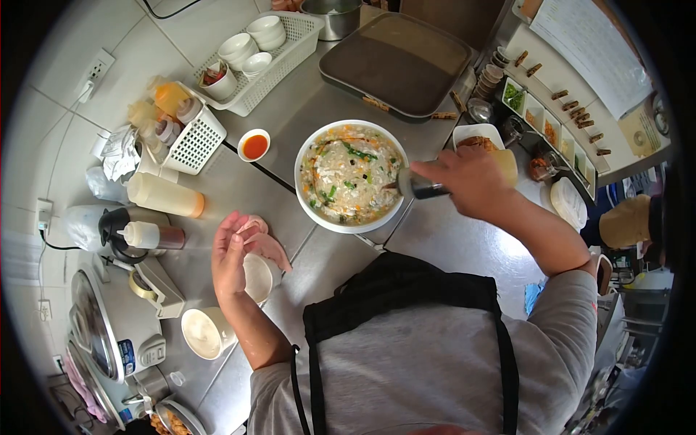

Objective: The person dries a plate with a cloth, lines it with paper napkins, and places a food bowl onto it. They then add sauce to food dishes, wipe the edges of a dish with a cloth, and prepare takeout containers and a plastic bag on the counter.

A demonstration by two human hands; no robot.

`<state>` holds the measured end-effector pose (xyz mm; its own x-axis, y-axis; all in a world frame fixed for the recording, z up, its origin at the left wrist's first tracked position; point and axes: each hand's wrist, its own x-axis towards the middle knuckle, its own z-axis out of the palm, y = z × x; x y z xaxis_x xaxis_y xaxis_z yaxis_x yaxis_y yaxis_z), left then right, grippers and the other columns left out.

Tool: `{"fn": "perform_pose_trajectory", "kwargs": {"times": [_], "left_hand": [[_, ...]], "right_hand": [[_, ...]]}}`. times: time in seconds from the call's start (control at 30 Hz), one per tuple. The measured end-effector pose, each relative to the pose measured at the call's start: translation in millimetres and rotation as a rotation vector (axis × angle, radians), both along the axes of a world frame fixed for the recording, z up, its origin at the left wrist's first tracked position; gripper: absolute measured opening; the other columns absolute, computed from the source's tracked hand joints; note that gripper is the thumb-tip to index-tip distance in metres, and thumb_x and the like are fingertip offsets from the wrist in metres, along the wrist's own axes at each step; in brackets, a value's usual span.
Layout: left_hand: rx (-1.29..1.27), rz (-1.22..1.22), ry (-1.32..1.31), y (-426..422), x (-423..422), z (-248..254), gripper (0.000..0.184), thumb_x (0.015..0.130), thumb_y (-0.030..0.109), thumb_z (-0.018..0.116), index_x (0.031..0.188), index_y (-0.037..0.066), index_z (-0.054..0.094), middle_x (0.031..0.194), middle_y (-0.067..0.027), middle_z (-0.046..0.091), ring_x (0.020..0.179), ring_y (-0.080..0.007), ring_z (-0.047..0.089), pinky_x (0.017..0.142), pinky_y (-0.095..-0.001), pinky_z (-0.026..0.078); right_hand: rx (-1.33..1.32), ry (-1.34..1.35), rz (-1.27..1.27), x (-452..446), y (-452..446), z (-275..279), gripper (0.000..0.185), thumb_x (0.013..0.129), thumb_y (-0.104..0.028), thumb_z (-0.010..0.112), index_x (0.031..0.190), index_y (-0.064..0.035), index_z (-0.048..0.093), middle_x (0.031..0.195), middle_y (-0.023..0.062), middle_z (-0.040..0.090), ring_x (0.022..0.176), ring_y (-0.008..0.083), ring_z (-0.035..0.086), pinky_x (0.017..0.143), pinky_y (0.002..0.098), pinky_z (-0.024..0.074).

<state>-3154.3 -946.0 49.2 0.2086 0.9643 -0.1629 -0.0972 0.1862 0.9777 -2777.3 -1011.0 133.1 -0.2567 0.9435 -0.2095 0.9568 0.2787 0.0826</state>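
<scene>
A large white bowl holds a thick soup with pale egg-like strands, green leaves and orange bits. My right hand is wrapped round a bottle with dark contents, tipped nearly sideways with its nozzle over the bowl's right side. Whether anything flows out is too small to tell. To the lower left of the bowl, my left hand has curled fingers at the edge of a pink cloth. Below the cloth stands a pale tub, partly covered by that hand and wrist.
A small bowl of red sauce stands left of the soup. Squeeze bottles and a white basket line the left side. Behind lies a dark tray. Garnish containers run along the right; another tub is lower left.
</scene>
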Motion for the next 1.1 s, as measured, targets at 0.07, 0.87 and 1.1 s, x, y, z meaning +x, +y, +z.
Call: {"fn": "perform_pose_trajectory", "kwargs": {"times": [0.07, 0.87, 1.1], "left_hand": [[0.002, -0.002, -0.005, 1, 0, 0, 0.06, 0.075, 0.038, 0.059, 0.119, 0.003, 0.038, 0.112, -0.0081, 0.047, 0.095, -0.019, 0.051, 0.076, -0.0284, 0.038], [0.052, -0.027, 0.082, 0, 13, 1, 0.056, 0.078, 0.035, 0.057, 0.119, 0.003, 0.037, 0.114, -0.0105, 0.045, 0.095, -0.0194, 0.051, 0.077, -0.0291, 0.04], [0.032, -0.039, 0.053, 3, 18, -6, 0.057, 0.077, 0.036, 0.058, 0.119, 0.003, 0.037, 0.113, -0.01, 0.045, 0.093, -0.0188, 0.051, 0.077, -0.0297, 0.04]], "right_hand": [[-0.01, -0.109, -0.075, 10, 5, -4, 0.063, 0.065, -0.006, 0.056, 0.122, -0.0266, 0.038, 0.092, 0.0073, 0.052, 0.084, 0.0233, 0.053, 0.072, 0.0324, 0.0409], [0.241, 0.254, -0.738, 80, -60, -17, 0.074, 0.058, -0.011, 0.065, 0.124, -0.0251, 0.034, 0.096, 0.0115, 0.053, 0.089, 0.0302, 0.052, 0.074, 0.0371, 0.0439], [0.088, -0.164, -0.822, 122, -100, -31, 0.073, 0.058, -0.006, 0.061, 0.123, -0.0275, 0.036, 0.108, 0.0085, 0.05, 0.09, 0.0298, 0.054, 0.075, 0.0358, 0.0456]]}}
